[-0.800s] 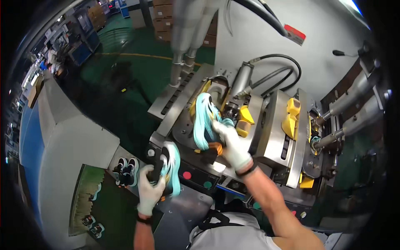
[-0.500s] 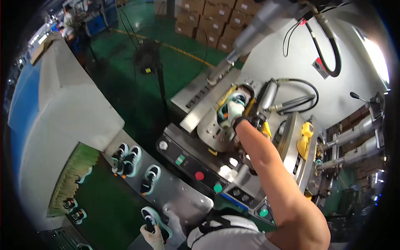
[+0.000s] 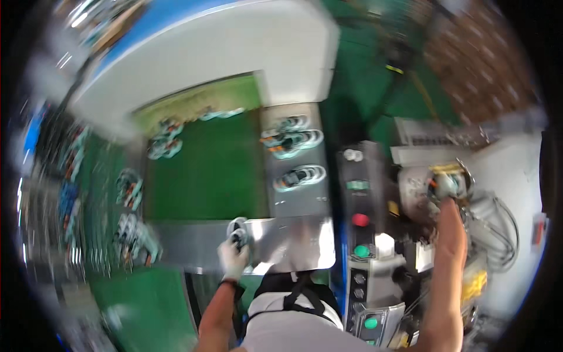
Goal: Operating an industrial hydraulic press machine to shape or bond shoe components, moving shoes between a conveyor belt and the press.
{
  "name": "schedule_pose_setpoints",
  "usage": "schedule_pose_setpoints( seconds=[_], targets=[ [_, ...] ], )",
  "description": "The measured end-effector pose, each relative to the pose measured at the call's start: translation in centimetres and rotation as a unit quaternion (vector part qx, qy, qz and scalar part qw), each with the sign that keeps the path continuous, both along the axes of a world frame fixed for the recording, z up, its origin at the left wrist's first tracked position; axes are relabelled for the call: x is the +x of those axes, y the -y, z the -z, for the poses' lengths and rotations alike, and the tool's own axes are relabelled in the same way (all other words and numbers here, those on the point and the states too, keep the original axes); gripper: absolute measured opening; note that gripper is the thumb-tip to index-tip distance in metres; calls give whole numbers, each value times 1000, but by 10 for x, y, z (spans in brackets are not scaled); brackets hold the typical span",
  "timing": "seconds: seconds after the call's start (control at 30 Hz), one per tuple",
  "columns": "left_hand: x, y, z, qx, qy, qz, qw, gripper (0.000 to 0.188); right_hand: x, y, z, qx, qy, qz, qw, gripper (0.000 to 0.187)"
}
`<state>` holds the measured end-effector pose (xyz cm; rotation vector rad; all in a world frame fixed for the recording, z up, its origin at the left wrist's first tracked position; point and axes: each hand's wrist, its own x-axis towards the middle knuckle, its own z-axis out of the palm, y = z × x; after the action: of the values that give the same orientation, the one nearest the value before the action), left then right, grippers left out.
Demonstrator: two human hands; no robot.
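Observation:
My left hand (image 3: 233,258), in a white glove, is closed around a dark sneaker (image 3: 238,233) with a pale mint sole, at the metal ledge in front of me. Far to the right, my gloved right hand (image 3: 449,189) is at the yellow-edged cradle of a press machine (image 3: 410,190), on another sneaker (image 3: 438,183). Motion blur softens its fingers, but they look closed on that shoe. On the metal side shelf left of the machine lie a single sneaker (image 3: 300,177) and a pair of sneakers (image 3: 293,139) farther back.
A green conveyor belt (image 3: 205,170) comes out of a pale machine housing (image 3: 223,35), with sneakers (image 3: 166,141) near its opening. More shoes (image 3: 135,237) sit left of the belt. The press panel carries a red button (image 3: 360,220) and green buttons (image 3: 362,251). Stacked cartons (image 3: 481,64) stand far right.
The view has swung left, so the belt is now central and the press is at the right. My left hand still holds its sneaker; my right hand remains at the press cradle.

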<state>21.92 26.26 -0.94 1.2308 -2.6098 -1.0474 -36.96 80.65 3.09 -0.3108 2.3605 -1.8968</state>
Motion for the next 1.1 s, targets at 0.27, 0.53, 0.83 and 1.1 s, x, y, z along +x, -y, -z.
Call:
schedule_pose_setpoints(
  seconds=[0.27,0.53,0.83,1.1],
  targets=[
    [93,43,19,128,-13,33,991,71,261,256,-109,130,-61,93,985,74],
    [86,250,95,159,-75,-105,979,60,391,264,31,811,-14,54,583,111],
    [4,576,96,-197,-220,-181,938,95,434,259,-10,576,24,81,813,85],
    [-2,603,103,-252,-177,-71,949,26,492,336,40,532,102,-7,841,73]
  ],
)
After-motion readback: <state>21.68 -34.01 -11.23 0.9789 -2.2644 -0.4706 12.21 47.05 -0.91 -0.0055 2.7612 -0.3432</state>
